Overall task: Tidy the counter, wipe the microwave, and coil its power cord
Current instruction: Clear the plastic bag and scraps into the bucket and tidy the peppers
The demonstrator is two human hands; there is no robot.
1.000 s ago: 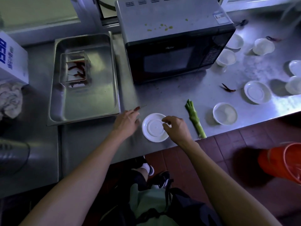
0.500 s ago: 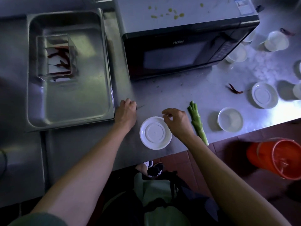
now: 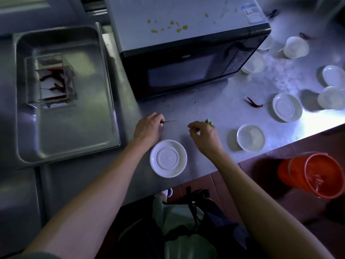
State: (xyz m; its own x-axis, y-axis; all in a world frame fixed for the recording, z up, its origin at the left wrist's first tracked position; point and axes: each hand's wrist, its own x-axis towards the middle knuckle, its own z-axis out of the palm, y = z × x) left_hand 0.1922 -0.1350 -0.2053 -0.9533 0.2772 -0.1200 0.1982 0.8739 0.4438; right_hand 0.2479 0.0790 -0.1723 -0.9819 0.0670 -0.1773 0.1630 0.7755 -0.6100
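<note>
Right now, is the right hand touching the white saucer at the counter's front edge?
Apart. The head view shows bare steel counter between the right hand and the white saucer; the hand sits behind and to the saucer's right.

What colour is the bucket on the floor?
Orange; the bucket shows in the head view.

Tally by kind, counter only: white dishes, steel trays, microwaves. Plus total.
White dishes: 8 (one half hidden behind the microwave)
Steel tray: 1
Microwave: 1
Total: 10
</note>
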